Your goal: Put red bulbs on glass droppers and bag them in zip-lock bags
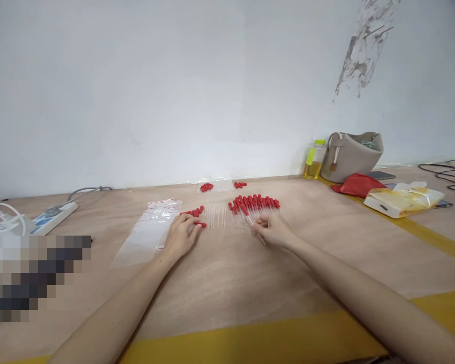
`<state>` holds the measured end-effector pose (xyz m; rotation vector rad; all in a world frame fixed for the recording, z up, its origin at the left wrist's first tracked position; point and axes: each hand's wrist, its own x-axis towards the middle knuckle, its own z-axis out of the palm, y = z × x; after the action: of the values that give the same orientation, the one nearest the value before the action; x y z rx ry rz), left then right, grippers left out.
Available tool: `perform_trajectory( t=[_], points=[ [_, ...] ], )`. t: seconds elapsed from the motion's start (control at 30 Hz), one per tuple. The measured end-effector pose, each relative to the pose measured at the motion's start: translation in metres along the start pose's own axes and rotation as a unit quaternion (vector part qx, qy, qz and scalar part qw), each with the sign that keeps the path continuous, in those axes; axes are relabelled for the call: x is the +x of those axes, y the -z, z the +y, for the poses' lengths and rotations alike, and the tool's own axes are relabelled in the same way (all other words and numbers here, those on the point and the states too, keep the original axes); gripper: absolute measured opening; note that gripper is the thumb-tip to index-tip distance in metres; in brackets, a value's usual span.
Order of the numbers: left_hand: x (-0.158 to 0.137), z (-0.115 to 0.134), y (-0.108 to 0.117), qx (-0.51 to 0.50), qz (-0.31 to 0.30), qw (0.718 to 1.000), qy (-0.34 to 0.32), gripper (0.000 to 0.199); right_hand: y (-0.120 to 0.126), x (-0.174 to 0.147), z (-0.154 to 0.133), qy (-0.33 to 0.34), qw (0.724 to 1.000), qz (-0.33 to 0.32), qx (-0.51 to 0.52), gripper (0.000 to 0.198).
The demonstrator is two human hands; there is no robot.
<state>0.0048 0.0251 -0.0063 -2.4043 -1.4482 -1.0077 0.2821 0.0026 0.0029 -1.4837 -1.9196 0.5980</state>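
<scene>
My left hand [182, 233] is closed, with a red rubber bulb [203, 225] at the tips of its finger and thumb. More red rubber bulbs [197, 211] lie just beyond its fingers. In my right hand [272, 230] is a dropper [244, 209], pinched by its thin clear tube, its red bulb pointing away from me. Between the hands, several clear thin tubes [216, 217] lie side by side. Behind the right hand, droppers with red bulbs [260, 200] lie in an overlapping row; their tubes are partly hidden by the hand.
Clear zip bags [147, 232] lie left of the left hand. Two small heaps of red bulbs [207, 187] sit near the wall. A power strip [55, 217] is at left. A bottle [314, 161], grey bag [352, 157], red pouch [358, 185] and yellow-white packet [404, 199] stand right.
</scene>
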Motion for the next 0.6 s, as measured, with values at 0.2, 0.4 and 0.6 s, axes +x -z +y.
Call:
perform_trajectory(
  t=[0.2, 0.4, 0.6],
  points=[
    [-0.001, -0.013, -0.01, -0.01, -0.027, 1.0, 0.005, 0.02, -0.015, 0.043, -0.014, -0.043, 0.993, 0.08, -0.08, 0.025],
    [-0.003, -0.014, -0.012, -0.032, -0.033, 0.998, 0.032, 0.018, -0.04, 0.069, -0.038, -0.076, 0.969, 0.112, -0.207, 0.028],
    [-0.003, -0.011, -0.011, -0.029, -0.022, 0.999, 0.029, 0.013, -0.052, 0.078, -0.035, -0.091, 0.954, 0.115, -0.263, 0.034]
  ],
)
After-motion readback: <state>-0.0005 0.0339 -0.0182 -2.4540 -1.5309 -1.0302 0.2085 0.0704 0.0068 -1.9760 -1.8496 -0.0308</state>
